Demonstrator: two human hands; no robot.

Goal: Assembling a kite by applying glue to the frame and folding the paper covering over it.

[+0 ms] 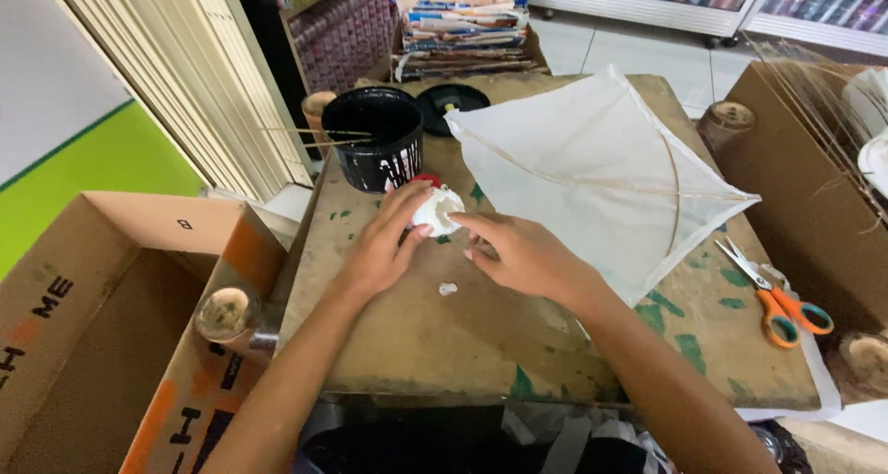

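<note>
**A:** Head view, looking down at a worn wooden table [435, 335] with green paint smudges. Both hands meet near the middle of it. The left hand [379, 247] has its fingers curled round a small white lump [437, 209] — could be a glue pot or wadded paper, can't tell. There's a bit of red [426, 179] poking out just behind it.

**B:** And the right one?

**A:** The right hand [523, 252] lies palm down, fingers loosely together, index finger stretched out and touching the lump's right side. So the lump sits between the two hands, just near of the black tub [373, 136]. The tub has thin sticks [310, 134] resting across its rim, and its black lid [452, 104] lies just to the right.

**B:** What's the big white thing?

**A:** A white paper kite [592, 173] with a thin bamboo frame, lying flat on the right half of the table — its near edge is right beside the right wrist. Orange-handled scissors [772, 294] lie at the right edge. A tiny white scrap [448, 289] sits on the table between the forearms. An open cardboard box [111, 289] stands on the left, stacked printed paper [462, 25] at the far end.
</note>
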